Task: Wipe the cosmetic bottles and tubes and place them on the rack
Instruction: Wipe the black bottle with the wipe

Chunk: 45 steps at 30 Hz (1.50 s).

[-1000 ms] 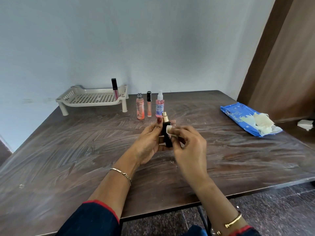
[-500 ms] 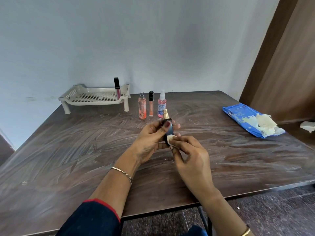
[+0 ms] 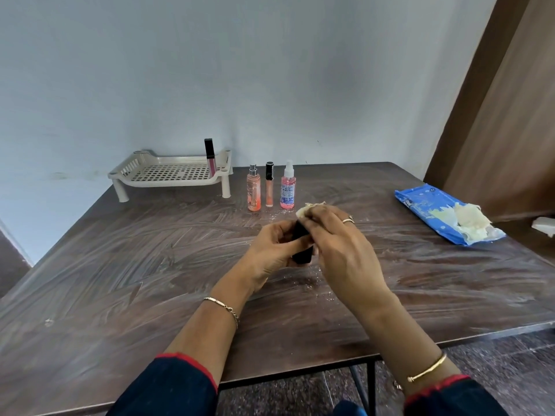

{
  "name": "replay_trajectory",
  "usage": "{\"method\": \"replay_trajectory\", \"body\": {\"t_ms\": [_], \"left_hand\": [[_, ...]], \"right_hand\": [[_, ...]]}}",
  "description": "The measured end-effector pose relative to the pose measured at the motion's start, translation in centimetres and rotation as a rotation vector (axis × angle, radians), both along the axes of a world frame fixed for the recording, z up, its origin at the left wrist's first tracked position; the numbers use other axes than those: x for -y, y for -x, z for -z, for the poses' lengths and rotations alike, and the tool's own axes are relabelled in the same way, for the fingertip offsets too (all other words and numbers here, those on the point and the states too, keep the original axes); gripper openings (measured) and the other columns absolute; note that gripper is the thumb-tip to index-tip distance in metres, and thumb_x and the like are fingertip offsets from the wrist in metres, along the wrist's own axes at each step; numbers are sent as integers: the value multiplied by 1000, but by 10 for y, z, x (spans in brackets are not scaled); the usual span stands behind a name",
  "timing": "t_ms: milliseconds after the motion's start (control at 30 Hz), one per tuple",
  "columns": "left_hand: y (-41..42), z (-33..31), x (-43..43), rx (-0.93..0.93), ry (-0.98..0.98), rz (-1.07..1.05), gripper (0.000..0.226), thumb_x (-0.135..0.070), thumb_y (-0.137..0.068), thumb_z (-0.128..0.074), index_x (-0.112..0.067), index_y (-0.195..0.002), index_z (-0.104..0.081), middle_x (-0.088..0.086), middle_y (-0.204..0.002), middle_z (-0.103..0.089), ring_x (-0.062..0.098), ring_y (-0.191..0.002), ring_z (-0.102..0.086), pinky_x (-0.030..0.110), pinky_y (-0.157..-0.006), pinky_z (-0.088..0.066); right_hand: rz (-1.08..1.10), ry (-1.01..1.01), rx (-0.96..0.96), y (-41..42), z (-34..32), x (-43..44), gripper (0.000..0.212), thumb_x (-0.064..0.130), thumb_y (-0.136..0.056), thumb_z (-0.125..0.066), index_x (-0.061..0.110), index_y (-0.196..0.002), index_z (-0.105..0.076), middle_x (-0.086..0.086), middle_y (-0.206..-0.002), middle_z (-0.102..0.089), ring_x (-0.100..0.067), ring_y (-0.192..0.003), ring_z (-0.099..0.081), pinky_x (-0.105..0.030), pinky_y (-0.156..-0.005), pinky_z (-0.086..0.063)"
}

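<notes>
At the centre of the frame, above the table, the left hand grips a black bottle. Its long axis runs nearly up-down in the frame, base lowest. The right hand pinches a wipe over the bottle's hidden top. At upper left, a rack holds one upright tube. Three bottles stand just right of it.

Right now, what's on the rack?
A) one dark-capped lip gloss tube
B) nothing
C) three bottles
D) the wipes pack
A: a single dark-capped lip gloss tube stands upright at the right end of the rack.
</notes>
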State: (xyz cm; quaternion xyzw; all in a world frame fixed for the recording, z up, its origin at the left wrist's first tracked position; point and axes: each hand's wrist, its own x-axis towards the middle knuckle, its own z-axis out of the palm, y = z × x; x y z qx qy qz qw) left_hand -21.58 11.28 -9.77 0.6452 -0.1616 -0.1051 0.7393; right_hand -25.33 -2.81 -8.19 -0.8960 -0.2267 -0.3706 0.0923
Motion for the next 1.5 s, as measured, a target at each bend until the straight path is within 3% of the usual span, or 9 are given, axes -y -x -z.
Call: {"method": "replay_trajectory", "body": {"t_ms": [133,233,400,567,733,867,933,1133,1500], "left_hand": [[-1,3,4,73,-136,-48,22,-6,-87,-65,-1,-109,-63,22,-100,-67,29,-91,-65,45,-87,-53],[-4,5,6,136,-231,-118,21,-6,-85,-67,-8,-106,-66,17,-104,-69,26,-98,-66,43,-90,-54],[-3,4,9,310,-455,-229,35,-9,-81,-71,-20,-114,-65,-8,-106,-69,4,-99,-62,14,-92,-46],[-1,4,8,357,-431,-230,39,-14,-81,-74,-20,-118,-65,-9,-106,-69,-3,-94,-60,-1,-81,-39],[-7,-1,1,239,-201,-224,30,-11,-82,-71,-32,-103,-65,-8,-104,-71,4,-99,-66,22,-89,-51],[-2,-1,5,94,-78,-116,22,-7,-84,-68,-17,-103,-65,4,-97,-72,13,-85,-68,25,-77,-57],[-1,2,6,39,-31,-61,28,-9,-84,-69,-7,-111,-63,11,-98,-72,18,-83,-69,31,-75,-59],[0,-1,3,14,73,-18,39,-14,-79,-71,1,-114,-62,15,-95,-71,21,-77,-68,34,-68,-58],[-2,2,3,-4,41,-10,30,0,-80,-70,-2,-110,-64,13,-93,-69,22,-86,-67,35,-74,-58]], "right_hand": [[26,160,49,-2,-5,3,37,6,-81,-42,-1,-107,-68,-12,-110,-66,-29,-110,-59,-34,-87,-54],[117,224,-42,-4,-12,0,26,2,-75,-58,4,-99,-68,-11,-103,-65,-30,-105,-57,-40,-81,-55],[268,202,-161,-3,-24,-8,21,5,-72,-70,9,-92,-65,-7,-91,-64,-27,-92,-58,-37,-78,-48],[140,-343,-478,-13,-29,7,20,15,-97,-44,15,-84,-59,2,-78,-57,-13,-72,-49,-27,-65,-28],[-280,-1091,-890,-14,-22,23,18,12,-97,-52,7,-91,-69,-3,-78,-67,-8,-68,-55,-20,-64,-45],[-235,-1326,-569,-17,-19,22,13,7,-83,-71,11,-94,-66,-5,-89,-73,-11,-79,-66,-19,-67,-53],[-144,-1214,-348,-20,-22,20,16,8,-79,-76,13,-91,-66,-3,-89,-72,-11,-79,-67,-17,-69,-52],[-61,-456,-139,-11,-9,-1,33,-6,-83,-63,7,-112,-70,-3,-108,-68,-13,-96,-64,-12,-86,-46],[-201,-153,-227,9,-20,5,33,-5,-75,-71,12,-103,-74,0,-99,-71,-19,-85,-68,-27,-72,-55]]}}
